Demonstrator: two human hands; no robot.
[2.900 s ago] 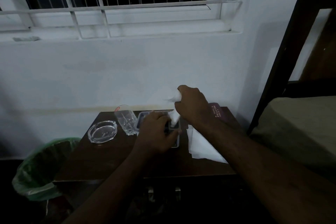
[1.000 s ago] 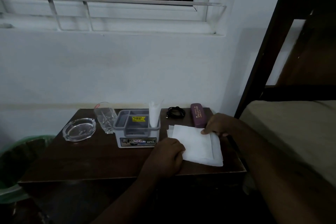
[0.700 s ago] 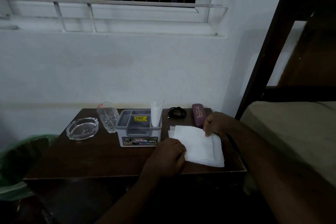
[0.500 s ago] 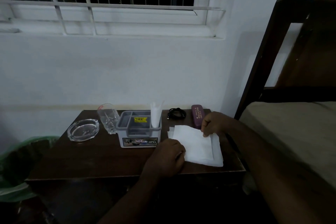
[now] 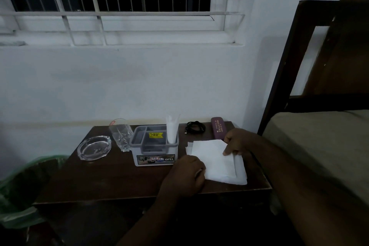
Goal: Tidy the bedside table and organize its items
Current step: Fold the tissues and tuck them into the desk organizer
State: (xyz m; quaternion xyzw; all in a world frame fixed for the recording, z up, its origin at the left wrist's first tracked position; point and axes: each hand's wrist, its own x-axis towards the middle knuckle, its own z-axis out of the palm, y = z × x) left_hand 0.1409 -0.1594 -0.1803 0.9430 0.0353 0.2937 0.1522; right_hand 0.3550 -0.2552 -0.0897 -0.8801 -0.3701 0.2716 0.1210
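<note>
White napkins (image 5: 216, 161) handled on the bedside table (image 5: 111, 181).
Their near-left corner is pinched by the left hand (image 5: 184, 173); the far edge is gripped by the right hand (image 5: 236, 142), beside the grey organizer (image 5: 153, 146).

Glossy glass ashtray (image 5: 93, 147), dark wood table (image 5: 111, 181)

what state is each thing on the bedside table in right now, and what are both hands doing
tissue sheets: lying flat, stacked
organizer box: upright, one rolled tissue standing in its right compartment
glass tumbler: upright, looks empty
ashtray: upright, looks empty
black cable: coiled
spectacle case: closed, lying flat
left hand: curled at the sheets' left edge
right hand: pinching the top sheet's edge
</note>
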